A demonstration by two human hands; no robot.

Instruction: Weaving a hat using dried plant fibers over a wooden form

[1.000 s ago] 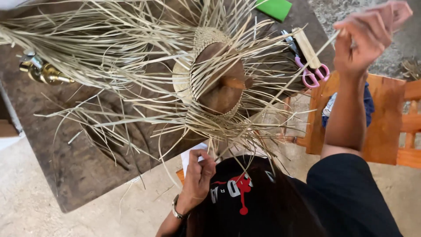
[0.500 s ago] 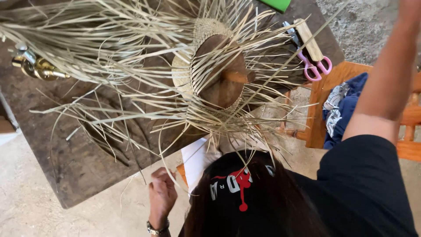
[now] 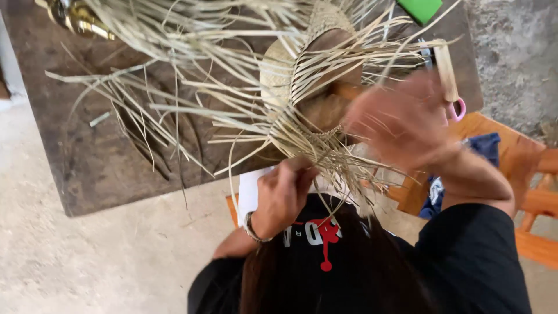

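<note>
My left hand [image 3: 282, 195] pinches straw strips [image 3: 314, 152] with fingers together; the woven hat [image 3: 290, 72] lies at twelve o'clock. My right hand [image 3: 407, 122] is blurred, so I cannot tell.

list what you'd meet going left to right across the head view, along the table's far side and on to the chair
brass object → loose straw strands → half-woven straw hat on its wooden block → pink-handled scissors → orange wooden chair. The left hand grips strands at the hat's near edge; the right hand is blurred over the hat, so I left them out.
</note>
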